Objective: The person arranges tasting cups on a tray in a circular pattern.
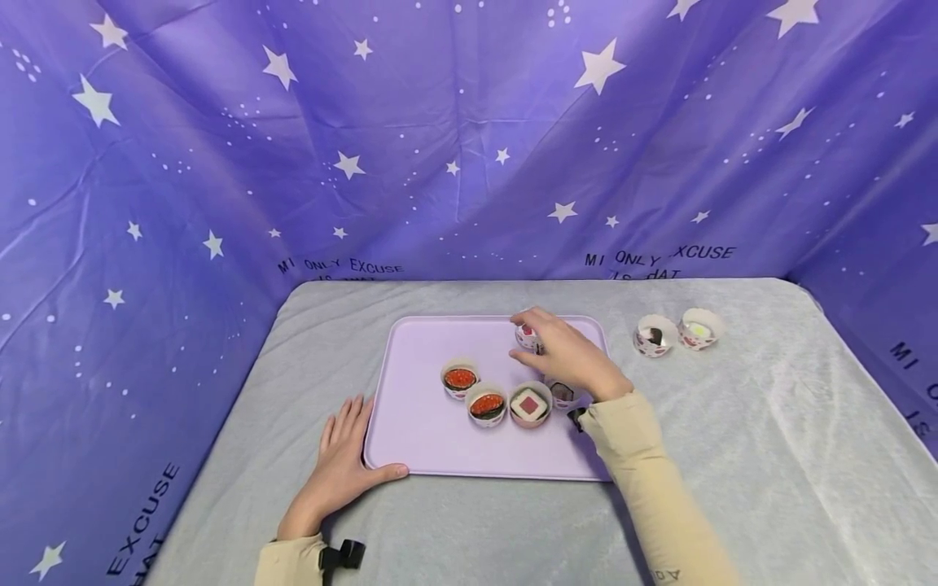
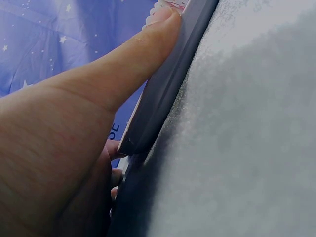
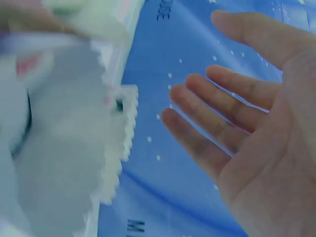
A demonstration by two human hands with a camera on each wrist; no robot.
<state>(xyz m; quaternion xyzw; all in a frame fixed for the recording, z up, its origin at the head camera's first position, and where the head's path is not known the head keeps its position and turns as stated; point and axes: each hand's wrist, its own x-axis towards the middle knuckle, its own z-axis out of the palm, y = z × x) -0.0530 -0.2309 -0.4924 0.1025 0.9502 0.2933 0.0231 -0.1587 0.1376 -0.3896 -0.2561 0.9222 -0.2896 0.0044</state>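
Note:
A lilac tray [image 1: 418, 448] lies on the table. My left hand [image 1: 340, 464] rests at its near left corner, the thumb along the front rim and straight fingers beside the left edge. On the tray stand two small paper cups holding red roe sushi pieces, one farther back [image 1: 460, 379] and one nearer [image 1: 487, 405]. Beside them is a cup with a white piece with a red square centre [image 1: 531, 404]. Another cup [image 1: 563, 394] is partly hidden by my right wrist. My right hand [image 1: 567, 350] hovers with parted fingers by a cup [image 1: 527, 336] near the back rim, holding nothing.
Right of the tray, two more paper cups stand side by side, one with a dark piece [image 1: 654, 336] and one with a pale yellow-green centre [image 1: 699, 330]. A grey cloth [image 1: 769, 456] covers the table. Purple star-patterned fabric [image 1: 454, 146] hangs behind and at both sides.

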